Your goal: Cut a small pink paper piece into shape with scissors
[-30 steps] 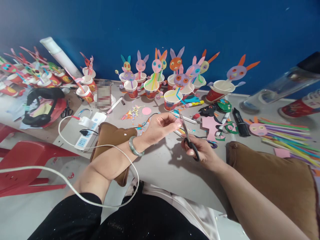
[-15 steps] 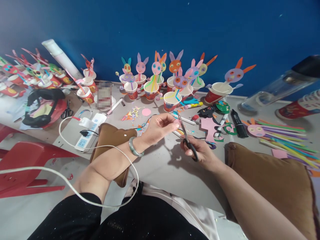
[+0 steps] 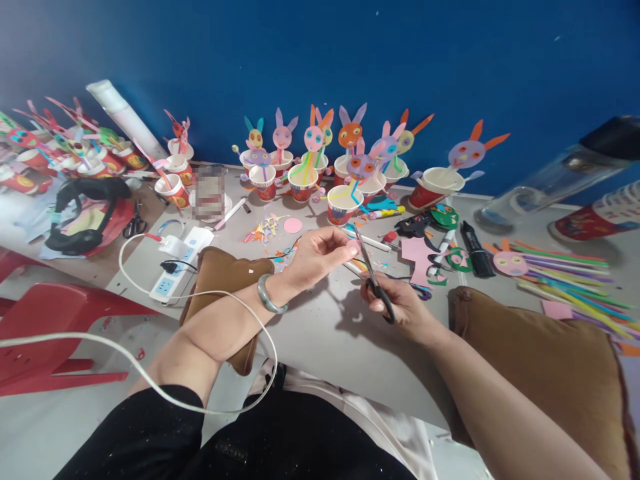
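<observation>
In the head view my right hand (image 3: 400, 303) has its fingers through the black handles of a pair of scissors (image 3: 369, 265). The blades point up and left, close beside the fingertips of my left hand (image 3: 323, 257). Thumb and forefinger of that left hand pinch a small piece of pink paper (image 3: 353, 245), mostly hidden by the fingers. Beyond the hands stand several paper cups with rabbit-faced paper figures, among them a red cup (image 3: 345, 205). A pink paper sheet with cut-out edges (image 3: 417, 259) lies right of the scissors.
Paper scraps (image 3: 267, 230) and a pink disc (image 3: 293, 225) lie left of centre. A power strip (image 3: 183, 267) and brown cushions (image 3: 535, 367) flank my arms. A white cable (image 3: 220, 293) loops over my left forearm. Coloured strips (image 3: 575, 280) and a clear bottle (image 3: 540, 187) are at right.
The scissors' blades have shifted very slightly left, toward the left fingertips. Both hands keep their grips and nearly their places.
</observation>
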A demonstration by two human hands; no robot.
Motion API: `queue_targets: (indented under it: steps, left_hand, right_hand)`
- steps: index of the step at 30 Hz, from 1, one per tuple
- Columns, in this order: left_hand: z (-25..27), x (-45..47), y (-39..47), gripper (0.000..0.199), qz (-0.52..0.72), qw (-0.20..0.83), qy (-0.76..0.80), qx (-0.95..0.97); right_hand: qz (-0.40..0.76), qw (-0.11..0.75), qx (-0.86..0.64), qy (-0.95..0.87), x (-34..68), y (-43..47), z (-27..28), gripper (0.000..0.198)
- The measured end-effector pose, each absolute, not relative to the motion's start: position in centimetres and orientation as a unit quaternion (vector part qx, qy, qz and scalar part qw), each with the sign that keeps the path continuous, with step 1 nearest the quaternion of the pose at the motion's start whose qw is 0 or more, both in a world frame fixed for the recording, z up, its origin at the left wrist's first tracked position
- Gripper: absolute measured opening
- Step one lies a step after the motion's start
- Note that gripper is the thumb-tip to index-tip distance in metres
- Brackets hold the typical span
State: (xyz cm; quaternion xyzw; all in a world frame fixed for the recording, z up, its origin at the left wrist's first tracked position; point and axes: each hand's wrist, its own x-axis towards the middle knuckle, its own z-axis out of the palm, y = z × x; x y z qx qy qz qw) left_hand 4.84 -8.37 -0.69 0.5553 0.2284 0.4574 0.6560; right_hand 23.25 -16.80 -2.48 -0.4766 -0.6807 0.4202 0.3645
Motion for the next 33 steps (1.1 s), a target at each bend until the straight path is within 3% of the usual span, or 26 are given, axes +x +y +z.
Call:
queue_targets:
  steps: [33]
  left_hand:
    - [-0.47, 4.74, -8.41, 0.027, 0.465, 0.656, 0.244, 0.542]
  right_hand:
    - [0.420, 0.362, -0.482, -0.678, 23.04, -16.84, -2.04, 0.064]
